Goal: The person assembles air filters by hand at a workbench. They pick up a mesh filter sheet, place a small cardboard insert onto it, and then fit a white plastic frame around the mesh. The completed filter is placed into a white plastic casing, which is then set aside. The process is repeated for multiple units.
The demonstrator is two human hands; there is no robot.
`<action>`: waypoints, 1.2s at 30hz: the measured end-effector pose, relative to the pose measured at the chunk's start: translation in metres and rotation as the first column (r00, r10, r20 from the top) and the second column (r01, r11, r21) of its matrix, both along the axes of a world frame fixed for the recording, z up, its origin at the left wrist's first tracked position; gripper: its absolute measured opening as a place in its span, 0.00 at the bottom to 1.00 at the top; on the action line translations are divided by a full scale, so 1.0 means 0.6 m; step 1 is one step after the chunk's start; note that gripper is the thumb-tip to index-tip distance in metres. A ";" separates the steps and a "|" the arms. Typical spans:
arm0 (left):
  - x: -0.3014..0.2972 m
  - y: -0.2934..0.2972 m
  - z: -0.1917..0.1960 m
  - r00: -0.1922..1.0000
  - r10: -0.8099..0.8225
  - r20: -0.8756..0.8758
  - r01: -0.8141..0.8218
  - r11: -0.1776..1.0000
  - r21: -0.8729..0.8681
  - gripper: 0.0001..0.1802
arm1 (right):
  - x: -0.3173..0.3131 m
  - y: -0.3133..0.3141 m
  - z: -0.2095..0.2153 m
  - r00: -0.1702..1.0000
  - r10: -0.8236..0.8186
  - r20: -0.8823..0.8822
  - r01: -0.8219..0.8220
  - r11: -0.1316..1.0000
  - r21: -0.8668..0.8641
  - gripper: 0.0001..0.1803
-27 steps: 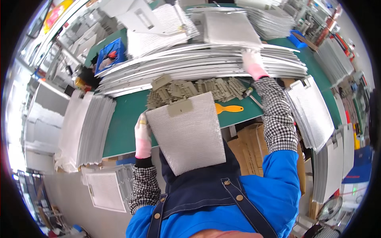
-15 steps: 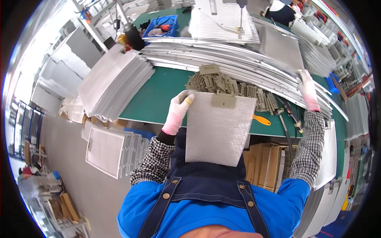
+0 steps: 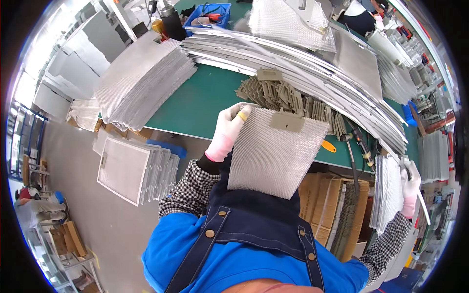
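Observation:
A silvery mesh filter panel (image 3: 273,156) hangs upright before my apron, pinched at its upper left corner by my gloved left hand (image 3: 228,131). A flat olive-grey plastic plate (image 3: 287,121) sits on the panel's top edge. Out at the right, my gloved right hand (image 3: 410,181) has its fingers closed round a long thin metal strip (image 3: 424,205), whose far part runs back over the bundle of metal strips (image 3: 298,63). Just beyond the panel lies a heap of olive-grey plastic plates (image 3: 273,93).
Mesh panels stand stacked (image 3: 146,83) on the green table (image 3: 181,93) at left, with framed panels (image 3: 124,168) below. More mesh sheets (image 3: 387,190) hang beside my right hand. An orange-handled tool (image 3: 329,146), a power screwdriver (image 3: 361,144), cardboard boxes (image 3: 317,200) and a blue bin (image 3: 210,17) are around.
My right hand has come from the strip bundle toward me and down to the right, drawing one metal strip along. My left hand keeps hold of the mesh panel, which has tilted slightly.

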State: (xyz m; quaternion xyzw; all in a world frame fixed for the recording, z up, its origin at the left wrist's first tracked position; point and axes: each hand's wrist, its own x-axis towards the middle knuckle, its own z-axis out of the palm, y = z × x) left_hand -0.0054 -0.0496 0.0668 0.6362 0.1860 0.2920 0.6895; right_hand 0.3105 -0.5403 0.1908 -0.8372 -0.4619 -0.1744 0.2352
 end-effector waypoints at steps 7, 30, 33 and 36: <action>-0.013 -0.043 0.025 0.991 0.126 0.054 -0.130 0.989 0.067 0.12 | -0.112 0.332 -0.001 0.932 0.333 -0.146 -0.349 0.932 -0.097 0.14; -0.030 -0.050 0.021 0.971 0.171 0.166 -0.153 0.982 -0.114 0.22 | -0.168 0.526 -0.030 0.596 0.520 -0.613 -0.766 0.597 -0.238 0.16; -0.037 -0.037 0.018 0.986 0.065 0.152 -0.045 0.990 -0.134 0.27 | -0.172 0.520 -0.049 0.614 0.581 -0.534 -0.761 0.616 -0.205 0.15; -0.047 -0.023 -0.007 0.964 0.059 0.259 -0.003 0.977 -0.211 0.27 | -0.156 0.485 -0.046 0.686 0.496 -0.533 -0.675 0.707 -0.211 0.16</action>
